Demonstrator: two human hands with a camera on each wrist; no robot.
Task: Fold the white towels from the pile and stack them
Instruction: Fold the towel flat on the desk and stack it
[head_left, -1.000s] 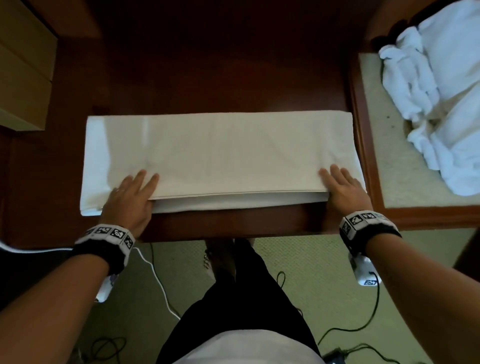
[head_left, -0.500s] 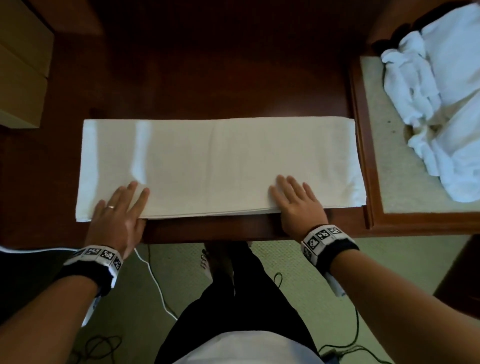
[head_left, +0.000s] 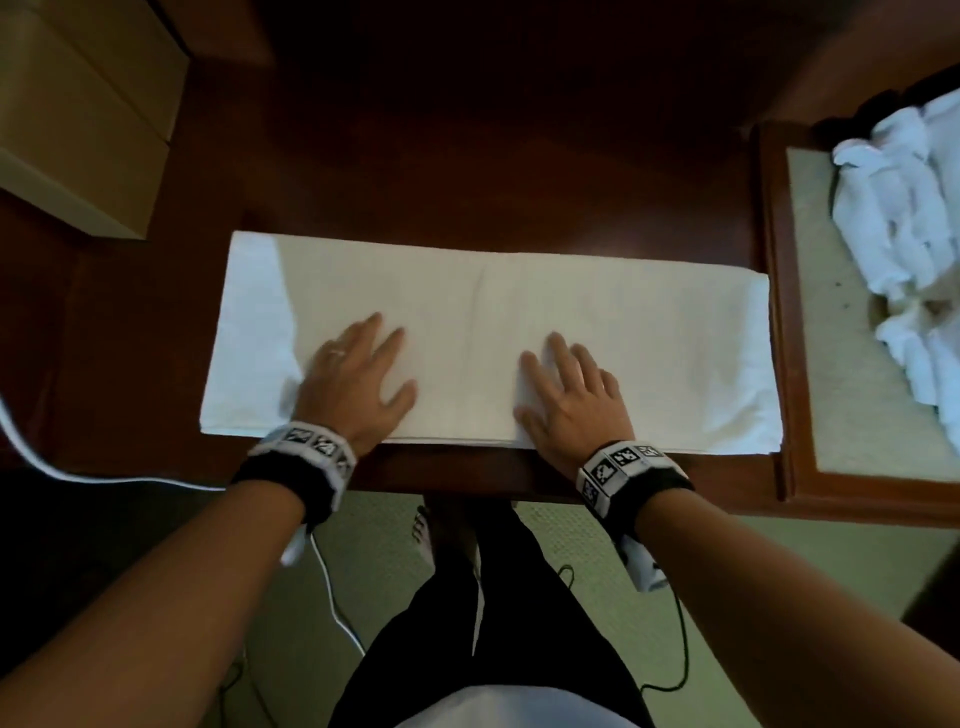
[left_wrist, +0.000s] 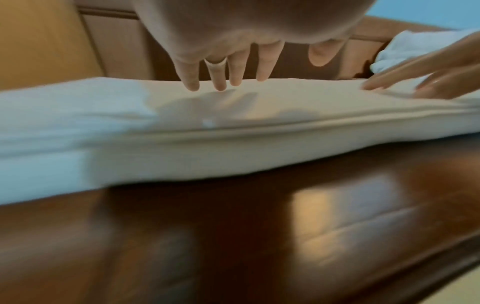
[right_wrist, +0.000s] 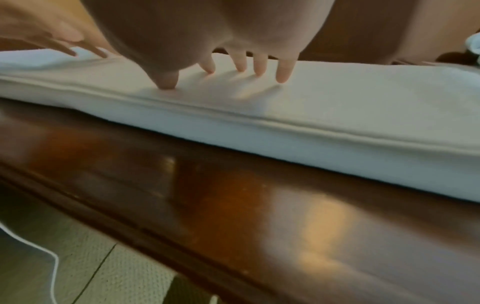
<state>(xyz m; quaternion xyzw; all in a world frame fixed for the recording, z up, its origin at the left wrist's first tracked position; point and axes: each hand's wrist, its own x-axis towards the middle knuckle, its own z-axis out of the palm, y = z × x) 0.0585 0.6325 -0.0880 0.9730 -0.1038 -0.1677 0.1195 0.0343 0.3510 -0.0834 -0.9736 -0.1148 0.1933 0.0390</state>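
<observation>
Pressing flat with fingers spread, the left hand (head_left: 358, 382) and the right hand (head_left: 571, 397) both rest on one long white folded cotton towel (head_left: 649, 338) lying across the dark polished wooden table (head_left: 467, 145). Its layered near edge runs under both wrists, parallel to the table's front; a faint crease crosses it just ahead of the right hand's fingers. Off to the right of the right hand, well apart, a crumpled pile of white towels (head_left: 904, 218) sits on a wood-framed side table with a pale inset top (head_left: 831, 364); how many it holds is unclear. Two black wristbands with black-and-white square code markers (head_left: 621, 460) carry patterns only, no readable words. One ring (head_left: 337, 352) shows on the left hand.
</observation>
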